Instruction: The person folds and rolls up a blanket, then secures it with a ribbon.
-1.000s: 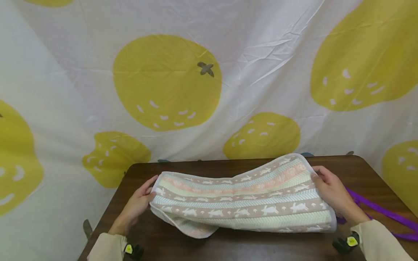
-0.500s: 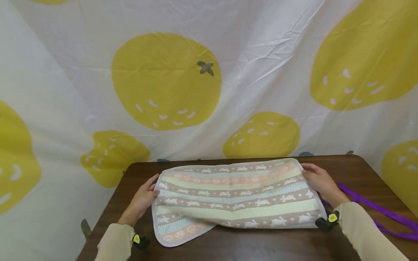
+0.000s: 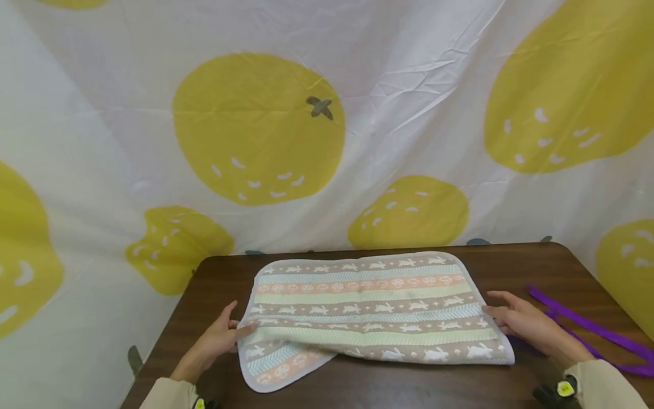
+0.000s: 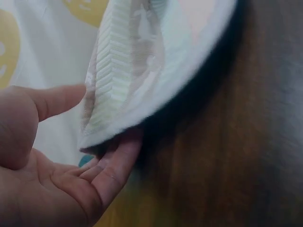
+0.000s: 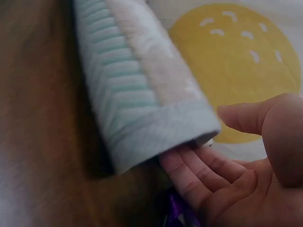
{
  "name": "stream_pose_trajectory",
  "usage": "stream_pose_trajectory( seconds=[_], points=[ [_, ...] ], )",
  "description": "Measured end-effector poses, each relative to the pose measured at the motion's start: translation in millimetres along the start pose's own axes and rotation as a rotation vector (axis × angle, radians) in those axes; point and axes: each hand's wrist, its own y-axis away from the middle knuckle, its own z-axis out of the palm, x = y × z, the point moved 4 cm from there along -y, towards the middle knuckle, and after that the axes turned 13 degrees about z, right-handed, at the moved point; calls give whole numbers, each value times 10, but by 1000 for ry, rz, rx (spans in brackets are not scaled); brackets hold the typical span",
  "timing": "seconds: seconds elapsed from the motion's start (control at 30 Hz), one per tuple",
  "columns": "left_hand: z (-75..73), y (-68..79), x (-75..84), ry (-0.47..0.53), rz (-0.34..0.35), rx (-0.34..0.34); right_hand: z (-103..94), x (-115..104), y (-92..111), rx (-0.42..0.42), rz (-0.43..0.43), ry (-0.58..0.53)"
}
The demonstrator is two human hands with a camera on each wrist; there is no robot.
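Observation:
A striped towel (image 3: 368, 309) with white rabbits, pastel bands and a pale border lies spread over the brown table in the head view. Its front left corner is turned under or hangs lower, showing a peach and blue flap (image 3: 286, 366). At the left edge is my left hand (image 3: 212, 343); in the left wrist view its fingers (image 4: 116, 168) reach under the border while the thumb stands apart from them. My right hand (image 3: 533, 326) is at the right edge, fingers (image 5: 189, 175) extended beneath the border, thumb raised beside it. Fingertips of both hands are hidden under the cloth.
A purple strap (image 3: 592, 326) lies on the right part of the table (image 3: 317, 392), beside my right forearm. Behind the table hangs a white curtain (image 3: 409, 113) printed with yellow fruit.
The towel, held up by its side edges a second ago, has come down and flattened onto the table. Both hands have loosened their grip and slid toward the front along the edges.

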Motion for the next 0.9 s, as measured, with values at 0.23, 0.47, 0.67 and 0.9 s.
stream_pose_trajectory(
  seconds=[0.23, 0.47, 0.67, 0.9],
  points=[
    [107, 119, -3, 127, 26, -58, 10, 156, 111, 7, -2, 109],
    [139, 179, 62, 196, 77, -52, 90, 89, 272, -220, -276, 139],
    [82, 189, 129, 223, 132, -2, 134, 3, 372, -352, -466, 67],
    [0, 195, 209, 220, 197, -18, 127, -47, 391, -418, -439, -45]
  ],
)
